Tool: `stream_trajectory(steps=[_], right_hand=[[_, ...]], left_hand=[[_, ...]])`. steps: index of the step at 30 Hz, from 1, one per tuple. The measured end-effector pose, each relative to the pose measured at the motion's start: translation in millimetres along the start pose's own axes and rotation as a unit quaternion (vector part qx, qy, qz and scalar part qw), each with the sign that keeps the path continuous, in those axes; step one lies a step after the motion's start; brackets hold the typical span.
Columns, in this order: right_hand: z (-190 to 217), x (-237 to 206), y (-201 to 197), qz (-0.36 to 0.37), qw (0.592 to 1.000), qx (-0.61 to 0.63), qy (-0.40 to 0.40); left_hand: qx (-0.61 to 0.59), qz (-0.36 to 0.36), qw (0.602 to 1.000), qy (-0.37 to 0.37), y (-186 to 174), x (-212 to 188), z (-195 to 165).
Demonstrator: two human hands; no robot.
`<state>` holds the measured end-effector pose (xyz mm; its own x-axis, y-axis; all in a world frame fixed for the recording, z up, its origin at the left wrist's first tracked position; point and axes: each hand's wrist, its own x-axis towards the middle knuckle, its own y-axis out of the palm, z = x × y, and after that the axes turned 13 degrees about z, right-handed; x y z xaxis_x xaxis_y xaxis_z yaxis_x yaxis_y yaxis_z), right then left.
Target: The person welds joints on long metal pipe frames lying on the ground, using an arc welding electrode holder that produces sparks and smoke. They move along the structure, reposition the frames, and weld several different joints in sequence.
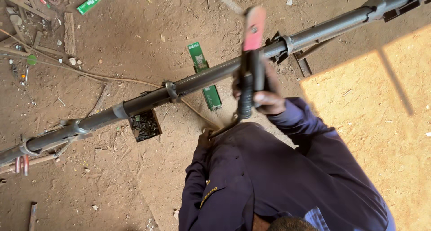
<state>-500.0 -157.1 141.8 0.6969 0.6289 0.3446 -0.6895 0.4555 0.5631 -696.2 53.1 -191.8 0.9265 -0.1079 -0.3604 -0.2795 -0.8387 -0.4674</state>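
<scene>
Right hand [265, 94] clenched round the black clamp tool [249, 71] astride the steel pipe [193, 83]; left hand [205, 136] below, grip hidden — best squeeze squarely

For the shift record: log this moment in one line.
right hand: grips welding holder at steel pipe | left hand: low near cable | floor: box of bolts

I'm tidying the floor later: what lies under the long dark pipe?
Under the long dark pipe lie a green box and an open box of dark small parts on dirt; the pipe covers part of each.
</scene>
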Motion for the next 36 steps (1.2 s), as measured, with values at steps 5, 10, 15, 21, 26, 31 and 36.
stream_trajectory(steps=[5,10,15,21,26,31,36], right_hand=[[20.3,2.5,4.8,-0.010,0.999,0.025,-0.023],[23.2,-4.0,-17.1,-0.009,0.978,-0.199,0.061],[11.1,0.6,-59.9,0.165,0.793,-0.577,0.108],[2.2,6.2,-75.3,0.277,0.743,-0.581,0.185],[1.3,16.2,-75.9,0.351,0.705,-0.601,0.135],[-10.0,22.6,-73.7,0.382,0.657,-0.640,0.111],[-27.2,30.3,-75.2,0.423,0.629,-0.651,0.033]], left_hand=[[0.057,0.032,0.983,-0.170,-10.0,-55.5,29.5],[0.029,-0.086,0.973,-0.214,-9.0,-80.7,44.1],[-0.020,-0.273,0.935,-0.224,3.9,-76.3,46.5],[-0.064,-0.325,0.919,-0.216,52.8,-57.7,24.6],[-0.097,-0.306,0.912,-0.255,79.3,-51.8,7.5],[-0.132,-0.342,0.890,-0.270,92.8,-53.7,-2.4],[-0.149,-0.294,0.894,-0.303,93.1,-49.8,-8.6]])
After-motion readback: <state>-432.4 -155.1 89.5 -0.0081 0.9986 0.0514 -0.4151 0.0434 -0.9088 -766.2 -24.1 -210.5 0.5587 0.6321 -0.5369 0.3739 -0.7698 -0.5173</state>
